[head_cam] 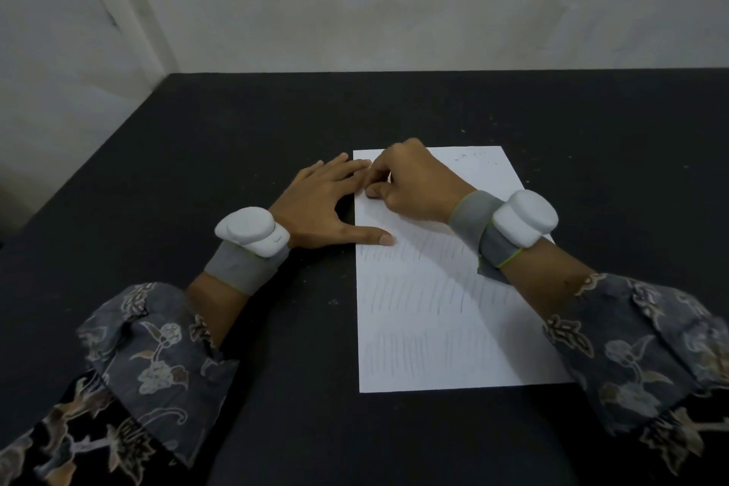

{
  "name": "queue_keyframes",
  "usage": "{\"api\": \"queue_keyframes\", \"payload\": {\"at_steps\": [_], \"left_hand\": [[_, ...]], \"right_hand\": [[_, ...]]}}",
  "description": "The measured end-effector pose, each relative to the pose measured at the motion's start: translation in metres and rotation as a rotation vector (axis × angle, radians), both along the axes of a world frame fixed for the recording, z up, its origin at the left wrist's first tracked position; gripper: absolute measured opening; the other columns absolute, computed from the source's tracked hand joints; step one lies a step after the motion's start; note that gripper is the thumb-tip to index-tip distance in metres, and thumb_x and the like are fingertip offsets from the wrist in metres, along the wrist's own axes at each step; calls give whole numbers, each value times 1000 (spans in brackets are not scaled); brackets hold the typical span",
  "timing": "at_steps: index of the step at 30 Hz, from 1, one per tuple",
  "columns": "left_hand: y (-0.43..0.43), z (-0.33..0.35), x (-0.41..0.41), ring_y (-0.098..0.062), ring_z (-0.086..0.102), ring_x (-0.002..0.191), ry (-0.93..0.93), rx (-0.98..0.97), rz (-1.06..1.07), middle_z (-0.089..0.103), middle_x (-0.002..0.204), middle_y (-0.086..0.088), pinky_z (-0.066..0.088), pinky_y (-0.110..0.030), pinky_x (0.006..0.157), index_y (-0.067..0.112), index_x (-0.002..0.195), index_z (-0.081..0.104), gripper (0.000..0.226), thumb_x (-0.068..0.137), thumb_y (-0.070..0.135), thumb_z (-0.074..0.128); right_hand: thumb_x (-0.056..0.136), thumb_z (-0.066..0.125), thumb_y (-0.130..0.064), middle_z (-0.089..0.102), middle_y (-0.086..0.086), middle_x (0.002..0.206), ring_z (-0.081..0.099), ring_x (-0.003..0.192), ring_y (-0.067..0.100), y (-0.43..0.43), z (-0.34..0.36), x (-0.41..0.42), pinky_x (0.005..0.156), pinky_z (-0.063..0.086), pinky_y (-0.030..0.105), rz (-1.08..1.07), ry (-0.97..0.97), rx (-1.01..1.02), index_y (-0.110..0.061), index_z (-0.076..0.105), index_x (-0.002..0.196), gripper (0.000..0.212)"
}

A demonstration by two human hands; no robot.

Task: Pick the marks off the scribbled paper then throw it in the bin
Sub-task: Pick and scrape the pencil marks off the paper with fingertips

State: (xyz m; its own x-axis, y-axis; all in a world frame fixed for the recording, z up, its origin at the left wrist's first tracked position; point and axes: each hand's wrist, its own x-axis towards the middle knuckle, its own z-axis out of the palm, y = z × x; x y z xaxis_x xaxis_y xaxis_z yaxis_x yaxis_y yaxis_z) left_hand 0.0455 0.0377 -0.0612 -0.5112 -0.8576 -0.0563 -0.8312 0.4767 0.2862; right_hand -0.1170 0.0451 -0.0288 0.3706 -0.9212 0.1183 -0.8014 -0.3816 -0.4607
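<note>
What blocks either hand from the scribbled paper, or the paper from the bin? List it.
Nothing blocks the hands: the left hand lies flat on the paper at its left edge, and the right hand works at its top left corner. No bin is in view, so that path cannot be judged.

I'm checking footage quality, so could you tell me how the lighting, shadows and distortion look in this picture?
Head view: dim, soft light; the right hand casts a faint shadow on the paper, whose pencil strokes read pale; the wide angle bends the black table edges; no glare, the patterned sleeves slightly soft.
</note>
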Motion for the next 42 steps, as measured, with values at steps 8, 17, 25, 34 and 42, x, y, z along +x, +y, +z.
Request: {"api": "queue_keyframes", "payload": {"at_steps": [8, 17, 25, 34, 42], "left_hand": [[0, 0, 1, -11, 3, 148, 26, -18, -26, 15, 160, 12, -1, -38, 118, 34, 149, 30, 111, 53, 92, 35], [1, 0, 2, -11, 3, 148, 32, -28, -32, 16, 159, 12, 0, -38, 119, 32, 146, 36, 110, 54, 90, 36], [1, 0, 1, -8, 0, 148, 9, -15, -9, 11, 160, 15, -3, -36, 118, 31, 152, 21, 118, 53, 93, 33], [0, 1, 0, -10, -2, 148, -40, -16, -15, 7, 161, 13, -4, -36, 118, 30, 153, 18, 121, 51, 94, 28], [-2, 2, 1, -13, -4, 148, -47, 6, -56, 5, 161, 10, -5, -39, 118, 35, 152, 17, 128, 42, 99, 29]], "right_hand": [[87, 65, -13, 63, -4, 90, 56, 74, 5, 12, 4, -2, 71, 42, 10, 150, 5, 66, -10, 72, 100, 15], [88, 65, -14, 64, -4, 90, 54, 73, 4, 16, 9, 1, 69, 40, 11, 207, 67, 95, -11, 73, 99, 14], [88, 64, -13, 69, 7, 99, 62, 84, 16, -2, 6, -4, 83, 53, 29, 15, 33, 17, -7, 71, 103, 17], [88, 64, -13, 68, 6, 98, 62, 83, 17, -1, 3, -7, 82, 54, 30, 16, 67, -17, -7, 72, 102, 17], [89, 64, -14, 66, 3, 103, 56, 83, 9, 16, 7, 1, 83, 47, 22, 174, 78, 57, -10, 70, 107, 19]]}}
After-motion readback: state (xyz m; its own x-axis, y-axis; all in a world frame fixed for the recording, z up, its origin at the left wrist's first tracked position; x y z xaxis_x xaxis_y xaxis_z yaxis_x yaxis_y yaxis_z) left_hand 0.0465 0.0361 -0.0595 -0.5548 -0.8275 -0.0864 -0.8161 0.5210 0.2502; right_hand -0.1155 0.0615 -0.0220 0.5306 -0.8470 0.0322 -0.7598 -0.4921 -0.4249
